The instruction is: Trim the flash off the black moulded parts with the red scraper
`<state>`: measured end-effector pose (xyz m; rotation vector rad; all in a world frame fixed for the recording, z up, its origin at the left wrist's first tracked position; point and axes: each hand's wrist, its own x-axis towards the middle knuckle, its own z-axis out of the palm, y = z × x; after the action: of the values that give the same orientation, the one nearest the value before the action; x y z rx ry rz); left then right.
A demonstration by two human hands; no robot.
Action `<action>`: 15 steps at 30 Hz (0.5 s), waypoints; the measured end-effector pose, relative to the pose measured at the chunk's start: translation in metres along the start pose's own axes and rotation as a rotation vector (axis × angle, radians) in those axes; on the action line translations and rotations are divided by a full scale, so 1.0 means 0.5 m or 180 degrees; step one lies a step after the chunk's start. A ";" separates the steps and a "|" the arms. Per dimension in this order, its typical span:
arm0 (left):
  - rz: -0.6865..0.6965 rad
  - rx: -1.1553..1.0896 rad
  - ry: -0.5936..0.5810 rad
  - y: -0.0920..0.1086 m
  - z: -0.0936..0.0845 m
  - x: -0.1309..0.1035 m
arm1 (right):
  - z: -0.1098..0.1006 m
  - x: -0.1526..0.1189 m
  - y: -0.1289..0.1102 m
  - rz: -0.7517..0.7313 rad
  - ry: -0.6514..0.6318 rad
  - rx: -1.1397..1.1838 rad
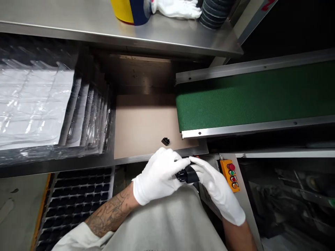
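White gloves cover both of my hands, which meet in front of my body just past the tray edge. A glossy black moulded part (pixel 192 175) is held between them. My left hand (pixel 161 176) closes on its left end with thumb and fingers. On the other end, my right hand (pixel 216 186) grips it with its fingertips. The gloves hide some of the part, so its full shape cannot be made out. A smaller black piece (pixel 165 141) with rounded bumps lies on the tan board (pixel 141 122), a little beyond my left hand.
Plastic-wrapped trays (pixel 31 104) are stacked at the left. A green conveyor belt (pixel 222 101) ends over the board's right side. Below it sits an orange button box (pixel 230 176). A black compartment tray (pixel 75 205) lies lower left. The metal shelf (pixel 78 24) spans the back.
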<state>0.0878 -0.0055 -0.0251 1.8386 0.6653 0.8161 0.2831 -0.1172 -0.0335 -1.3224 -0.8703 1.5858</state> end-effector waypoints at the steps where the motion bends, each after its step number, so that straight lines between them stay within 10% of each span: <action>1: 0.0107 0.0148 -0.0062 0.007 0.009 0.006 | 0.002 0.004 -0.015 0.0048 -0.0107 0.0020; 8: 0.0427 0.0924 -0.0350 0.062 0.100 0.040 | -0.059 -0.017 -0.023 -0.0149 -0.0140 0.0371; 15: 0.0406 0.0532 0.0383 0.129 0.203 0.059 | -0.092 -0.038 0.031 -0.0385 -0.0140 0.1465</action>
<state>0.1907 -0.0640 0.0119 2.0109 0.7160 0.9864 0.3263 -0.1415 -0.0494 -0.8954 -0.5524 1.6028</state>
